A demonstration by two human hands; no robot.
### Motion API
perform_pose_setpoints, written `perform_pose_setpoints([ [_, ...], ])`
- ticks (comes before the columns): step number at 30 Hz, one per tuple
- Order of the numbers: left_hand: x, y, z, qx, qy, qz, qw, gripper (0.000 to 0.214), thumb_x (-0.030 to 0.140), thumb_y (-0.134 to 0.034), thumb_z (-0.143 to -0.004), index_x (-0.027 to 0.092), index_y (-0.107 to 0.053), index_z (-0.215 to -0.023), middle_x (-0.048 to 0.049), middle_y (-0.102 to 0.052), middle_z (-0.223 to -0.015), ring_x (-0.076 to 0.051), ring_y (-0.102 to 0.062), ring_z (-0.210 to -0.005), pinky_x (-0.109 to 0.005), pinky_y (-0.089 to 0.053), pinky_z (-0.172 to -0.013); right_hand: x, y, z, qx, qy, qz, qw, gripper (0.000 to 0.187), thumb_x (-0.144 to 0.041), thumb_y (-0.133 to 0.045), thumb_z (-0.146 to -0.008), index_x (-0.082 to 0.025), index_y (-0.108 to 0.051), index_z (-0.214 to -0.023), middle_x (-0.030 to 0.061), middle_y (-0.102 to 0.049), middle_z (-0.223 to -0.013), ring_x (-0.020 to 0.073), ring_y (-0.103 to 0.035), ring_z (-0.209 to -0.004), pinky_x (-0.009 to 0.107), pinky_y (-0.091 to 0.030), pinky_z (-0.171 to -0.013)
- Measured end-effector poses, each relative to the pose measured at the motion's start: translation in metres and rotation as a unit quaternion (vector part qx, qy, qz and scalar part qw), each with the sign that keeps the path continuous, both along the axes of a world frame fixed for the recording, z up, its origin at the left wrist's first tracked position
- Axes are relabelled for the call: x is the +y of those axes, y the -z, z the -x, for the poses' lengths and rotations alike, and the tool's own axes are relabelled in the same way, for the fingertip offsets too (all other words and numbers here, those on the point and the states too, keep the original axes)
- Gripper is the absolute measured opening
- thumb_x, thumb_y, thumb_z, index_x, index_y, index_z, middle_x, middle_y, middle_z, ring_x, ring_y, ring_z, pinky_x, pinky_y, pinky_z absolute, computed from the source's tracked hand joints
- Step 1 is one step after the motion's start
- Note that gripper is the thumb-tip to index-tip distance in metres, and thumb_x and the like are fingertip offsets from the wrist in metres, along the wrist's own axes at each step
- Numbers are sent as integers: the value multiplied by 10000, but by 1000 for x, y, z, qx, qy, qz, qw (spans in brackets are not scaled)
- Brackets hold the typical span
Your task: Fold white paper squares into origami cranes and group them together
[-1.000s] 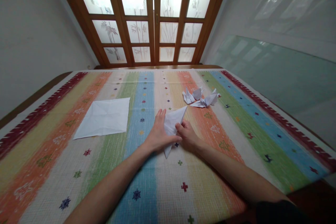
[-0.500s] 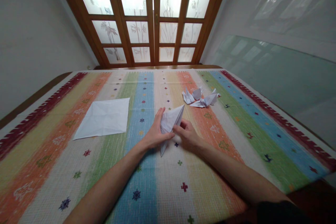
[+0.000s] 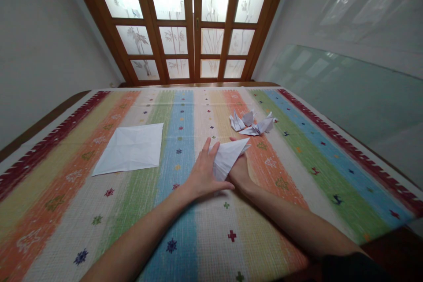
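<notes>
A folded sheet of white paper (image 3: 229, 155), in a pointed, layered shape, is held above the tablecloth near the middle. My right hand (image 3: 240, 172) is behind and under it, with a fingertip showing past its top edge; most of those fingers are hidden by the paper. At the paper's left end, my left hand (image 3: 204, 172) touches it with fingers spread and thumb stretched out to the right. An unfolded white paper sheet (image 3: 135, 149) with faint creases lies to the left of my left hand. Several folded paper cranes (image 3: 257, 127) sit together beyond my right hand.
A striped, patterned tablecloth (image 3: 178, 238) covers the table. Beyond the far edge stand wooden doors (image 3: 194, 53) with frosted panes. A pale glass panel (image 3: 343, 92) leans along the wall at the right.
The folded paper has turned and shifted to the right, its tip now pointing further right. My right hand has moved behind it. My left fingers and thumb have spread apart.
</notes>
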State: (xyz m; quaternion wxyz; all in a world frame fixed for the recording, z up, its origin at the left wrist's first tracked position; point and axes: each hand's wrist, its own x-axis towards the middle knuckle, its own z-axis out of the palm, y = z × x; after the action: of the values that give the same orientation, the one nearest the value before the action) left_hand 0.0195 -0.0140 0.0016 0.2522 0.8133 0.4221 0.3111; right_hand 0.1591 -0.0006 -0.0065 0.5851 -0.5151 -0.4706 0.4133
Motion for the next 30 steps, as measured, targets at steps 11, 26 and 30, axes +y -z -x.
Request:
perform_pose_setpoints([
  [11,-1,7,2,-14,43,-12,999,1205,662,-748,-613,243,-69,-1516,-216,-117,-1583,-376,-145,-1465,-607,-214,-1151,-1,3,-1,-83,64,-80,991,578,-312,-717,-672,-211,-515,-1204,-1,-644,-842,147,-575,-660,269,-477,-603],
  [26,22,4,30,-9,-22,-80,996,650,111,-473,-764,192,-412,-1406,-129,-433,-1466,-257,-405,-1346,-496,-320,-1133,20,8,-24,-267,-42,-182,945,156,-141,-529,-777,-187,-661,-845,35,-675,-806,174,-601,-750,293,-467,-687],
  [30,29,9,36,26,-46,-113,992,527,51,-413,-797,200,-563,-1280,-86,-553,-1368,-227,-477,-1277,-484,-376,-1091,26,8,-33,-317,-109,-186,924,260,-62,-484,-758,-191,-680,-871,48,-680,-839,178,-618,-800,305,-489,-726],
])
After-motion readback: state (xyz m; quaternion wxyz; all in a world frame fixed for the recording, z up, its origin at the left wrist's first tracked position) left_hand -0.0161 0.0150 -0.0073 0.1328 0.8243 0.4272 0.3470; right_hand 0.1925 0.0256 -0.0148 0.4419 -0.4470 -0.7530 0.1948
